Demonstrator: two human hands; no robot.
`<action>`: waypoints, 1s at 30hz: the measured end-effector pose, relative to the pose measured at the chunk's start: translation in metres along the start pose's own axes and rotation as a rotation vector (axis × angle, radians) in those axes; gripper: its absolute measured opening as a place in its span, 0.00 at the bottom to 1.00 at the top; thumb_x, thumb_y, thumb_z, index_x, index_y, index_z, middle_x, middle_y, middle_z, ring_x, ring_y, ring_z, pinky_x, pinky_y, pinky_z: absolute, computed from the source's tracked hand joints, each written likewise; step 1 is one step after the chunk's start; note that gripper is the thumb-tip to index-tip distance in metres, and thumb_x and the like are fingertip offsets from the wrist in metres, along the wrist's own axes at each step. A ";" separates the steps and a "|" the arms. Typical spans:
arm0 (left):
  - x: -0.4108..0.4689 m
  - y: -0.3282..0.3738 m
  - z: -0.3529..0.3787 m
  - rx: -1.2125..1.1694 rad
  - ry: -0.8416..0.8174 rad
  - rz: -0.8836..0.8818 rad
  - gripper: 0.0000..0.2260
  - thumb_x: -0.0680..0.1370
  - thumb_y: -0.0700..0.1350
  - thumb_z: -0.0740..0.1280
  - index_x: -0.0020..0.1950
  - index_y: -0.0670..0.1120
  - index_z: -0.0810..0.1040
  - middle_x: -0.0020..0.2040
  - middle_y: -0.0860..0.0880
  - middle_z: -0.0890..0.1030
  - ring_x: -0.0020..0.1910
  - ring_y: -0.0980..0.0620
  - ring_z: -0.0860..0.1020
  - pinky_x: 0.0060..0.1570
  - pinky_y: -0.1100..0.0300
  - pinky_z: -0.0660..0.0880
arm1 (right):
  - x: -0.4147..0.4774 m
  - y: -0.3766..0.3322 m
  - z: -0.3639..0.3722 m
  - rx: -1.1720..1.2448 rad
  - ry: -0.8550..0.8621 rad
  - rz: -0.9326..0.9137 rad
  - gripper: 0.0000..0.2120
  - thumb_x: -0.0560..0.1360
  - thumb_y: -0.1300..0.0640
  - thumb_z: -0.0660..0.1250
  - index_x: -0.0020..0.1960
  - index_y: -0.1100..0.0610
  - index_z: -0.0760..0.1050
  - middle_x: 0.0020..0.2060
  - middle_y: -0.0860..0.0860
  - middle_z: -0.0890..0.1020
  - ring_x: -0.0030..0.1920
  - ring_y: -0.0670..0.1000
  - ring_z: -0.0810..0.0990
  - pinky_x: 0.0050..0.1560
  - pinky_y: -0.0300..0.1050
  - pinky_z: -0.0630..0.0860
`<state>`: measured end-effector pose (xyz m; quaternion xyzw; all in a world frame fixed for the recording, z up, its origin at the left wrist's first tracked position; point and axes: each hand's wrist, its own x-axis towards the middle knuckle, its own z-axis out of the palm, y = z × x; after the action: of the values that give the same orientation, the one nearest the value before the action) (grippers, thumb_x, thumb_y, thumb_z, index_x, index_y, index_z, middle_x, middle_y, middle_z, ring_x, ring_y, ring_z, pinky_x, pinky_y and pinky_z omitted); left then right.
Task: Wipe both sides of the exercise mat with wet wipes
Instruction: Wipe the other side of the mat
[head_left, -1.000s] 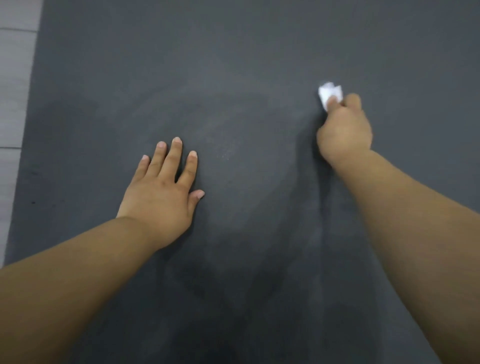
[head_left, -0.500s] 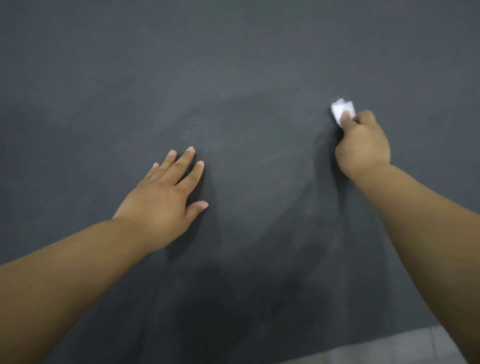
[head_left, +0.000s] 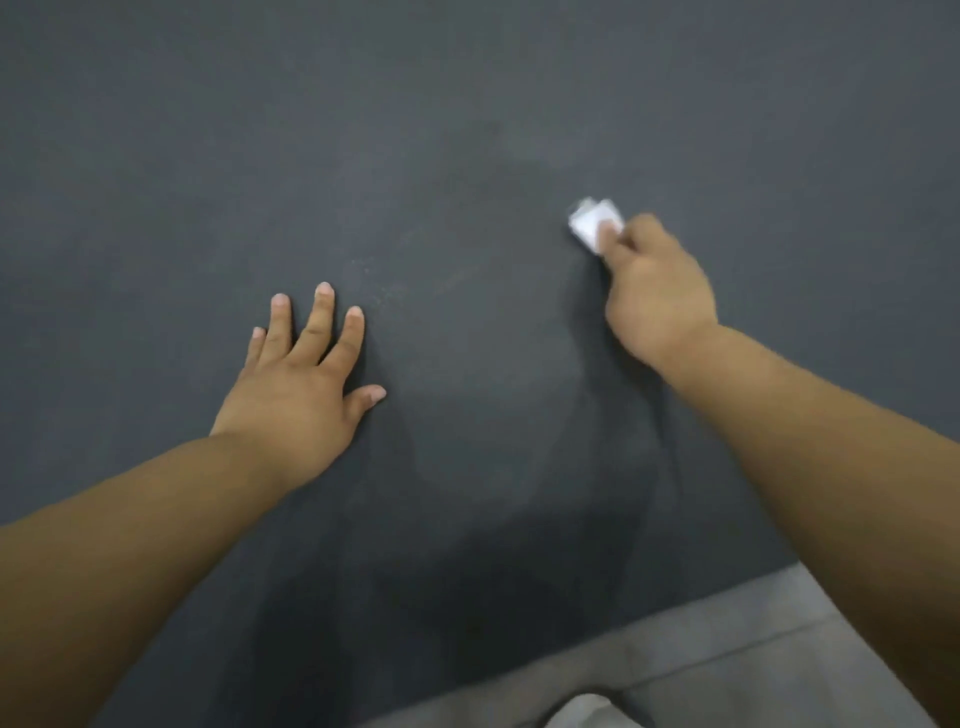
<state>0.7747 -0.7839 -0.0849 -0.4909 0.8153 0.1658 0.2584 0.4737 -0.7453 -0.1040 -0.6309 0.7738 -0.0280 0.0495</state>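
The dark exercise mat (head_left: 467, 156) fills nearly the whole view, lying flat, with a strip of pale floor (head_left: 753, 649) showing past its near right edge. Faint lighter and darker patches cross the middle of the mat between the two arms, which reads as damp streaking, so the wiping of this upward face looks to be under way rather than finished; the far stretch and the left part show no such marks that can be made out. The underside is hidden, and whether it has been wiped cannot be told from here; by my judgement at least one turn of the mat may be left. The right hand (head_left: 657, 296) is far and to the right, its fingers (head_left: 631, 236) curled round a small white wet wipe (head_left: 592, 226), which juts out from the fingertips on their far left side and appears pressed onto the mat, though that area is blurred. The left hand (head_left: 301, 395) rests flat on the mat, nearer and well to the left of the wipe, fingers straight and spread, holding nothing.
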 end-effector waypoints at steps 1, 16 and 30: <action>-0.001 0.001 0.001 -0.013 0.003 -0.005 0.31 0.79 0.60 0.47 0.76 0.50 0.36 0.76 0.49 0.32 0.74 0.41 0.35 0.74 0.48 0.42 | 0.001 0.011 -0.004 0.024 -0.033 0.261 0.22 0.72 0.68 0.58 0.67 0.61 0.67 0.55 0.62 0.70 0.49 0.64 0.74 0.47 0.53 0.72; -0.024 0.016 0.007 -0.097 0.010 0.097 0.30 0.81 0.55 0.53 0.77 0.48 0.41 0.76 0.51 0.34 0.75 0.45 0.36 0.74 0.52 0.42 | -0.075 0.016 0.000 0.139 -0.063 0.315 0.21 0.74 0.68 0.57 0.66 0.63 0.66 0.56 0.61 0.69 0.46 0.60 0.71 0.47 0.53 0.70; -0.040 0.038 0.022 -0.024 -0.009 0.154 0.30 0.82 0.53 0.51 0.77 0.46 0.39 0.76 0.49 0.35 0.75 0.43 0.37 0.74 0.51 0.42 | -0.152 -0.009 0.006 0.173 -0.118 -0.018 0.19 0.76 0.65 0.61 0.66 0.58 0.69 0.51 0.58 0.74 0.44 0.60 0.76 0.43 0.48 0.70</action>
<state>0.7622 -0.7263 -0.0794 -0.4292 0.8474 0.1971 0.2426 0.5130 -0.5984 -0.1030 -0.6319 0.7584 -0.0578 0.1490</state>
